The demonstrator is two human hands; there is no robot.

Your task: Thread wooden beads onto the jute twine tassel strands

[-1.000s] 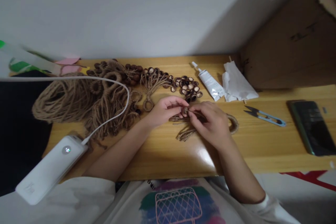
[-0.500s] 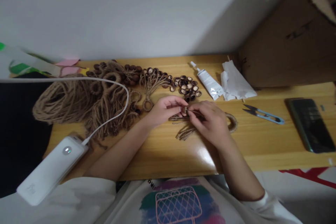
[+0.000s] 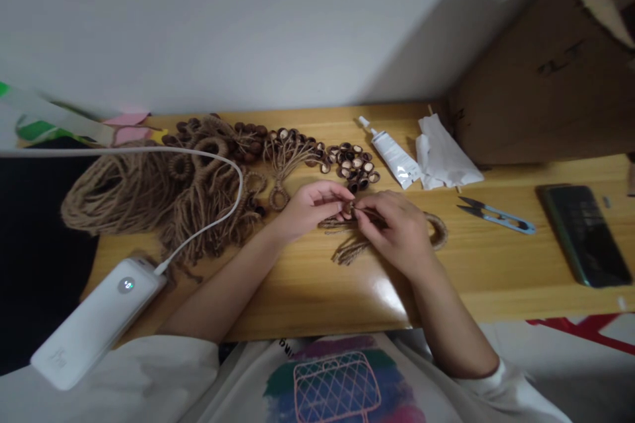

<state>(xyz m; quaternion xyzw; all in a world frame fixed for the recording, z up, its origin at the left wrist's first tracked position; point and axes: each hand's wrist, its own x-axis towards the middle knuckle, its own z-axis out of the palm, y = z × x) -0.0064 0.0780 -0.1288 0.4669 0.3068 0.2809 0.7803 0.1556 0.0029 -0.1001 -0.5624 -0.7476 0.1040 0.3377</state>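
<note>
My left hand (image 3: 320,208) pinches a small brown nutshell piece (image 3: 348,209) between thumb and fingers. Close against it on the right, my right hand (image 3: 394,228) has its thumb and forefinger pressed together on a thin twine end at the shell. Under the right hand lies a bundle of jute twine (image 3: 350,251), its loose ends fanning to the left. The bundle's wrapped ring (image 3: 437,231) sticks out to the right of that hand. Fingers partly hide the shell and the twine at the contact point. Beyond the hands sit several cut nutshell halves (image 3: 357,164).
A jute coil (image 3: 119,192) and twine tassels (image 3: 203,211) lie left, near a white power bank (image 3: 99,324) with a cable. Rightward are a glue tube (image 3: 395,157), white paper (image 3: 444,155), thread snips (image 3: 499,215), a phone (image 3: 585,234) and a cardboard box (image 3: 540,92).
Both hands stay almost still, holding the shell and twine in the same place. The view has shifted very slightly.
</note>
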